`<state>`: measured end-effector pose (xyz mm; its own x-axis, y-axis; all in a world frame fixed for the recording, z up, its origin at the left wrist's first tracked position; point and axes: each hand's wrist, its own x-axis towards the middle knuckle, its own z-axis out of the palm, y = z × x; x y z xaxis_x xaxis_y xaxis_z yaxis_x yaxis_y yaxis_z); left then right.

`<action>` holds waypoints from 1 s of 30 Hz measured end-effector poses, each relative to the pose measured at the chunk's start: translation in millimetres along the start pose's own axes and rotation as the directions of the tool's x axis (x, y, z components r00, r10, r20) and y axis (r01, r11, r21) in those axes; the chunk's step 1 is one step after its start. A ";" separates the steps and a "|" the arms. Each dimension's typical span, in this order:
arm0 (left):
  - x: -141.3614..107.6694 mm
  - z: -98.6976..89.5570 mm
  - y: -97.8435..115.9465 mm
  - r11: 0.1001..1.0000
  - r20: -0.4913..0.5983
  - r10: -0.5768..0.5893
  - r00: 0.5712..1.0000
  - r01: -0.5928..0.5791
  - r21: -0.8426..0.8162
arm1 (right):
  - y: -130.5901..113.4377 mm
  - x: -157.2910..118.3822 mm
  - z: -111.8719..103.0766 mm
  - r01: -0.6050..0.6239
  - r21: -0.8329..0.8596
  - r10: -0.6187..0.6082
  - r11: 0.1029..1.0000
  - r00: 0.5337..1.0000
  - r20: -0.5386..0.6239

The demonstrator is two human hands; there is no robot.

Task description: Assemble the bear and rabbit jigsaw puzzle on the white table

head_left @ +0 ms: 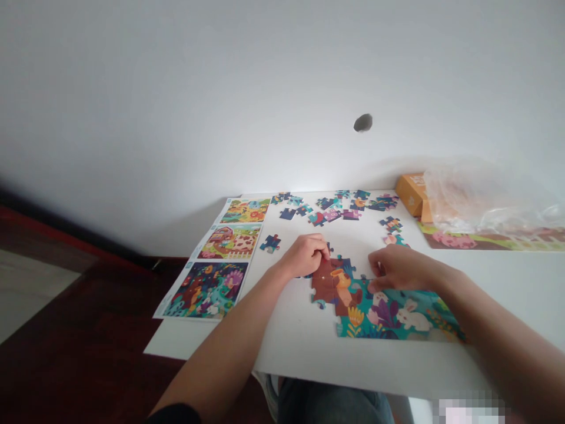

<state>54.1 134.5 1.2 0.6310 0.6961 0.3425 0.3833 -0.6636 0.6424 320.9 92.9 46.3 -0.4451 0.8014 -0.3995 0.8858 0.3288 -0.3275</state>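
Note:
A partly joined jigsaw puzzle [415,318] lies flat on the white table, showing a brown bear with an orange pot, white rabbits and plants on teal. At its upper left, my left hand [306,254] is closed, its fingertips pinched at a brown puzzle piece [322,270] on the bear. My right hand [399,268] rests over the puzzle's upper edge, fingers loosely curled and the thumb apart from them. Nothing shows between them, though its underside is hidden. Several dark edge pieces jut up between the two hands.
Loose puzzle pieces [332,215] lie scattered along the table's back edge, and a single piece [270,244] sits left. A picture sheet [212,259] lies at the table's left edge. Back right are an orange box [411,194], clear plastic wrapping [481,197] and a pig-and-fence picture [459,238].

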 end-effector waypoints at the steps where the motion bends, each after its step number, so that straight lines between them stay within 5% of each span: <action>1: 0.2 -1.7 -0.8 1.000 -0.013 0.013 1.000 -0.013 0.005 | 0.8 0.5 0.5 -0.001 0.001 0.001 1.000 1.000 0.003; 5: -0.6 -14.4 -8.3 0.992 -0.175 0.005 0.984 0.017 0.123 | 4.1 2.6 2.6 0.004 0.003 -0.004 1.000 1.000 0.011; 9: -3.3 -25.9 -19.1 0.918 -0.353 -0.205 0.913 0.304 0.255 | 5.4 3.0 2.8 0.000 0.024 0.000 1.000 1.000 0.013; 19: -0.5 -22.2 -22.3 0.850 -0.292 -0.462 0.838 0.512 0.126 | 11.7 3.3 1.2 -0.036 0.019 0.035 0.999 0.999 0.018; 30: 0.3 -18.5 -24.7 0.838 -0.267 -0.540 0.798 0.539 -0.086 | 12.7 3.6 2.0 -0.023 0.020 0.023 1.000 1.000 0.007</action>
<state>32.4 156.2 -1.9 0.1166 0.9872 0.1092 0.6035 -0.1578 0.7816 330.3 98.9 39.0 -0.4255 0.8054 -0.4127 0.8930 0.2998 -0.3355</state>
